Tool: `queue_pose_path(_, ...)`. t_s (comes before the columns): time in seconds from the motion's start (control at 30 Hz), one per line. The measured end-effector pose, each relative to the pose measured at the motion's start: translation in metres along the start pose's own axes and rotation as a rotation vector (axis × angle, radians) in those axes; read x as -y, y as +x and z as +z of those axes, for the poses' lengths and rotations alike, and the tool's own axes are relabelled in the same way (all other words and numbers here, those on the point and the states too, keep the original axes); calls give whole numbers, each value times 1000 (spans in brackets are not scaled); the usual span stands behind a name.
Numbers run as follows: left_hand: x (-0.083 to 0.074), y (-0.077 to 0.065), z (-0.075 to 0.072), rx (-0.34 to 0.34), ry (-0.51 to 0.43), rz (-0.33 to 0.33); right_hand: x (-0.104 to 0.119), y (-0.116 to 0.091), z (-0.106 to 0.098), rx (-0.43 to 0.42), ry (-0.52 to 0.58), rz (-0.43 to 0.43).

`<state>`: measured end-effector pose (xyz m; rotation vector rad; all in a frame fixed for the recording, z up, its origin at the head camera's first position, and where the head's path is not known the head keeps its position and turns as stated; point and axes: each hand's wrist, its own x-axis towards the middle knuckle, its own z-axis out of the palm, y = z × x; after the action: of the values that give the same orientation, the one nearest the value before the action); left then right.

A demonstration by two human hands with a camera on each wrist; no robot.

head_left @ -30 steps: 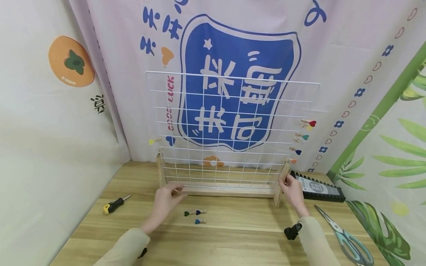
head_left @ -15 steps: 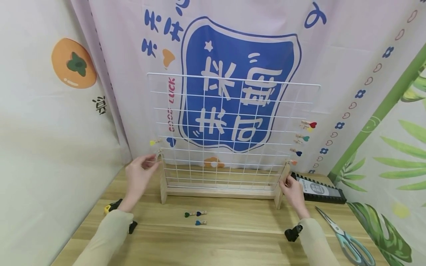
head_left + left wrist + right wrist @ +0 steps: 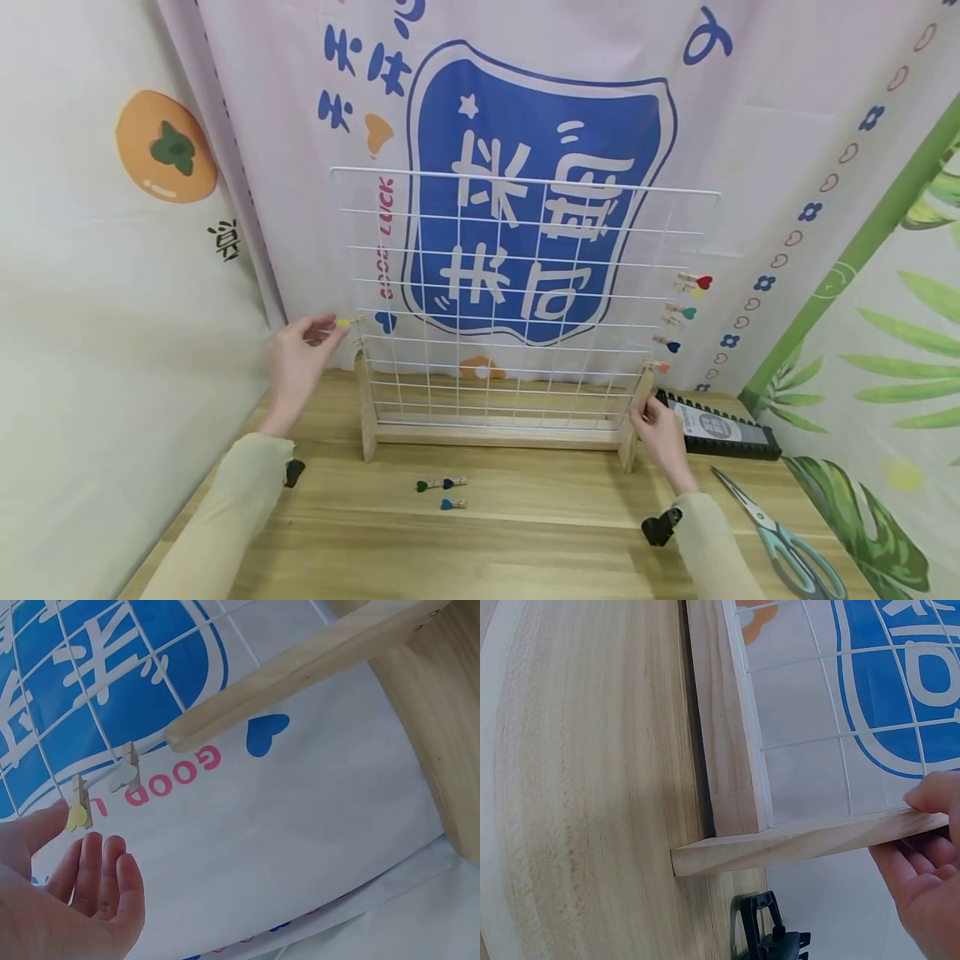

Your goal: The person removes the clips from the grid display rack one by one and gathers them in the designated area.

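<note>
A white wire grid stands upright in a wooden stand. My left hand is at the grid's left edge, its thumb and fingertips right at a small clothespin with a yellow heart. In the left wrist view the thumb lies beside the heart and the fingers sit just below it, apart from the thumb. A second clothespin with a pale heart is clipped closer to the wooden upright. My right hand grips the stand's right upright between thumb and fingers.
Several heart clothespins hang on the grid's right edge. On the wooden table lie a green-heart clothespin and two blue ones. Scissors and a black-edged item with a grey label lie at right. A printed curtain hangs behind.
My left hand has moved left and up from the stand's lower bar, past the left upright, to the yellow-heart clothespin. The right hand stays on its upright.
</note>
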<state>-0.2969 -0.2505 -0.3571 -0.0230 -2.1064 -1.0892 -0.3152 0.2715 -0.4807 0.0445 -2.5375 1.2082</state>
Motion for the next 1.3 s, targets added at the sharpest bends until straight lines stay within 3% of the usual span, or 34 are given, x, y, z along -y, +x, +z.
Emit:
queue_pose_path(0.43, 1, 7, 3, 60, 38, -17, 0, 1, 0, -13, -6, -6)
queue_pose_path(0.77, 5, 9, 3, 68, 74, 1, 0, 1, 1, -7, 2, -1)
queue_pose_path(1.07, 1, 12, 2, 4, 28, 30, -1, 2, 0, -1, 3, 6)
queue_pose_path(1.3, 0, 9, -7, -58, 4, 54, -1, 1, 0, 0, 6, 6)
